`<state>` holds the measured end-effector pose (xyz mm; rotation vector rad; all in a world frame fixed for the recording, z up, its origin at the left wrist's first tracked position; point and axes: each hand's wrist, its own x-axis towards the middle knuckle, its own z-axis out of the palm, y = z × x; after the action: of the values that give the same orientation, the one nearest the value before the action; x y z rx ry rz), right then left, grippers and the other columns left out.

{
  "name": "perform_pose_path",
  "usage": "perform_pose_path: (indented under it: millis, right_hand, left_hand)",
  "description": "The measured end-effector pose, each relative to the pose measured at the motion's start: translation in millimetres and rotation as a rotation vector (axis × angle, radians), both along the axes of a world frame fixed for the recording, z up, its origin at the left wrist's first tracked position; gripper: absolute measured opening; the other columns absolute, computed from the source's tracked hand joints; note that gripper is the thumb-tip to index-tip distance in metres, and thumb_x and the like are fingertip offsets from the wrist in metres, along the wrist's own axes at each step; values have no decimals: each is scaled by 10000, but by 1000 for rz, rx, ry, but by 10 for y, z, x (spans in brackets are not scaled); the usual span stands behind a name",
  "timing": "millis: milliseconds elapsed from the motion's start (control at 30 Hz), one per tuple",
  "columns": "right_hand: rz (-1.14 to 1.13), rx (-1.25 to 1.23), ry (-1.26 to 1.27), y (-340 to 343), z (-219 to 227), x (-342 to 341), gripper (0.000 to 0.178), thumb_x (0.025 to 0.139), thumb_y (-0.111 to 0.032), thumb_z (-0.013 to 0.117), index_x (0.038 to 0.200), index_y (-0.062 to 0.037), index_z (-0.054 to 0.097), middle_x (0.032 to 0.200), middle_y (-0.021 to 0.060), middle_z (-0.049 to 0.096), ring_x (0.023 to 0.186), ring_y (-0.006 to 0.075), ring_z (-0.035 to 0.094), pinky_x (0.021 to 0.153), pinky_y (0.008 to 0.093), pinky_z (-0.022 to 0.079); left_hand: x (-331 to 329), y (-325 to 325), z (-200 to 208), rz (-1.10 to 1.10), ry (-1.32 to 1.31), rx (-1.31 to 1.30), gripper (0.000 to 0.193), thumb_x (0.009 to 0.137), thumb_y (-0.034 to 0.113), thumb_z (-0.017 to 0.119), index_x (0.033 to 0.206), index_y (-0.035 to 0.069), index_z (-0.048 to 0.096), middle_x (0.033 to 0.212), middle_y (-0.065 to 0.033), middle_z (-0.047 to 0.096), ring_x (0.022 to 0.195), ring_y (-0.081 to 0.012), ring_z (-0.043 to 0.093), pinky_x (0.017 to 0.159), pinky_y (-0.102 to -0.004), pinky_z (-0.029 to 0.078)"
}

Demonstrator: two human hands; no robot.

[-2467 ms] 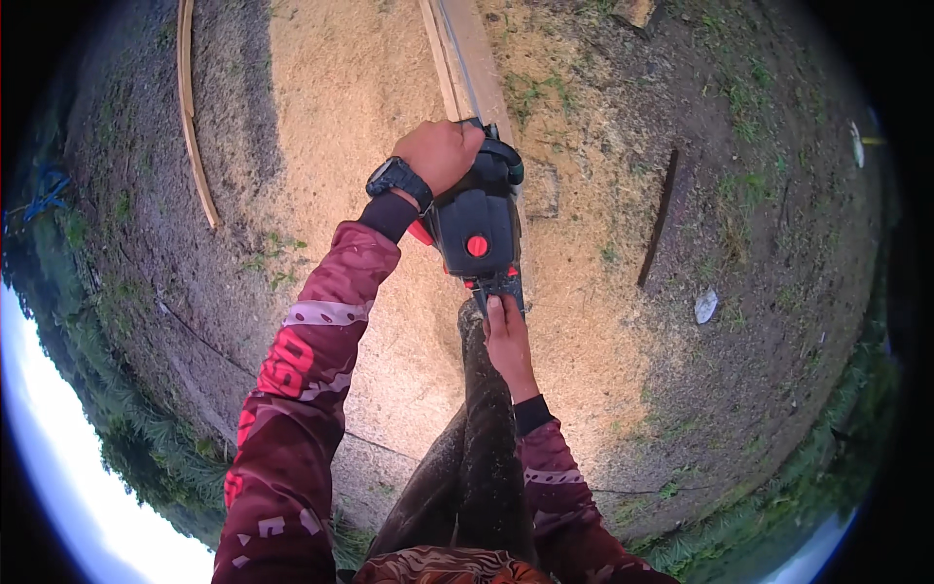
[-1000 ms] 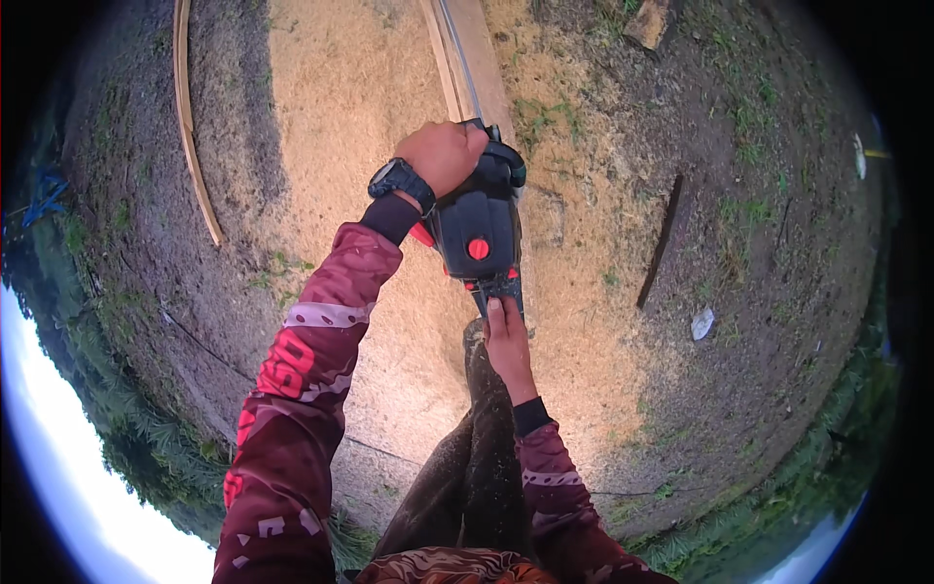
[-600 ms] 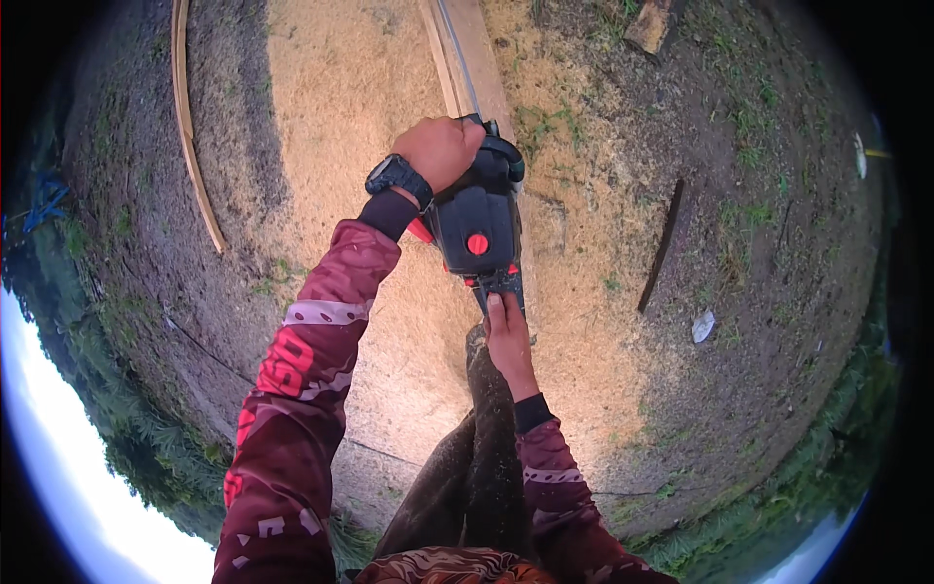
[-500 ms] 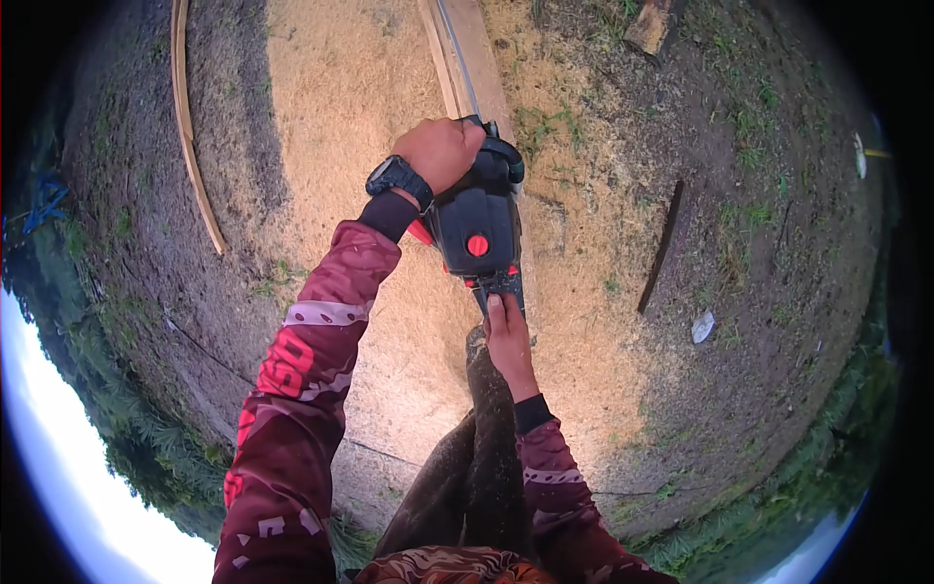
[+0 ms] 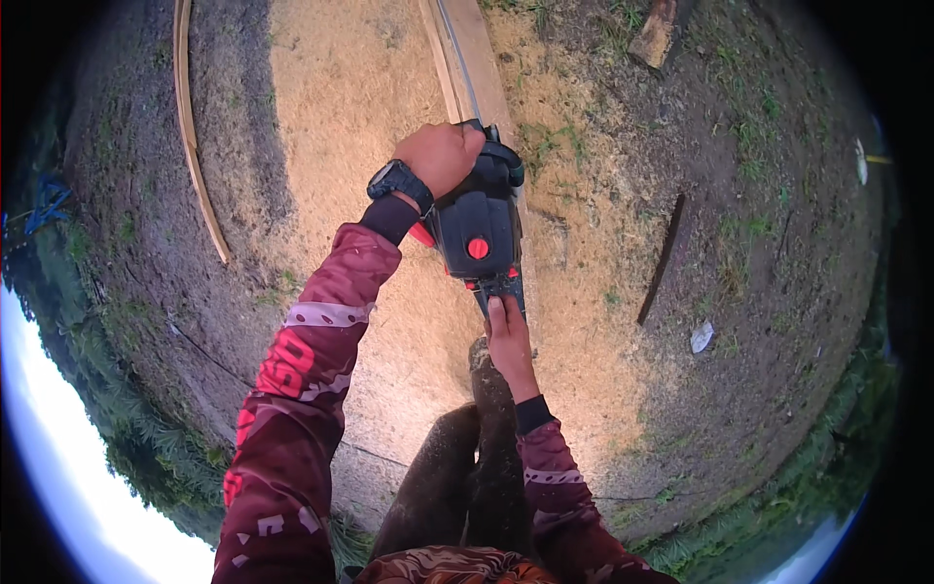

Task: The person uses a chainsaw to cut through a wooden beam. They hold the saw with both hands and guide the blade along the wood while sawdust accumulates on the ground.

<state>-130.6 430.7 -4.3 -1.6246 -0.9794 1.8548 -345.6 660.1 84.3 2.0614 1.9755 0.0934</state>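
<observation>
A black chainsaw (image 5: 474, 226) with red details sits between my two hands, its body just below the end of a long timber beam (image 5: 489, 73). Its narrow guide bar (image 5: 457, 51) runs away from me along the beam, close against the line between a thin left strip and the wider right part. My left hand (image 5: 443, 156), with a dark watch on the wrist, is closed round the front handle. Farther back, my right hand (image 5: 508, 336) grips the rear handle; the trigger and the undersides of the fingers are hidden.
Pale sawdust (image 5: 331, 127) covers the ground around the beam. A long thin wood strip (image 5: 189, 136) lies to the left. On the right are a dark flat bar (image 5: 662, 261), a log piece (image 5: 654, 37) and a small whitish scrap (image 5: 701, 337). My legs (image 5: 433, 477) are below the saw.
The ground and the things lying on it have shifted slightly down in the picture. My legs show a little farther apart. Both hands keep their hold on the chainsaw.
</observation>
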Motion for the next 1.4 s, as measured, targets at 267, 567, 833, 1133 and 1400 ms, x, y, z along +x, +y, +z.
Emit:
perform_pose_path:
  millis: [267,567,833,1133,1400]
  right_hand:
    - [63,15,-81,144,68,-42,456,1053,-440,437,1158,-13,553,800,202,597,748,370,606,712,464,449]
    - [107,34,-114,382,115,-112,459,1053,-440,438,1183,-15,554,862,222,627,812,383,626,762,471,462]
    - [133,41,-170,572,80,-183,469,1054,-447,429,1213,-26,558,896,238,651,862,441,638,768,487,466]
    - [155,-14,-156,799,133,-307,484,1056,-450,419,1252,-27,549,881,220,644,840,423,638,764,483,462]
    - [9,44,-41,931,82,-453,362,1076,-382,478,1194,-56,581,749,-46,455,621,52,388,547,236,338]
  left_hand:
    - [-42,140,105,-37,5,18,409,968,326,426,839,29,677,813,-221,693,748,-444,669,674,-547,530]
    - [-92,343,161,123,-72,-35,429,963,345,435,839,27,695,811,-238,693,756,-448,676,700,-543,541]
    - [-182,532,190,84,-41,-43,441,964,347,428,848,19,700,831,-242,698,773,-448,684,719,-537,552]
    - [-334,717,229,-40,10,8,367,968,280,422,858,15,651,841,-223,697,727,-443,671,675,-550,542]
    - [-416,907,295,17,-56,-2,377,965,297,432,860,11,656,824,-230,692,745,-444,672,677,-542,545]
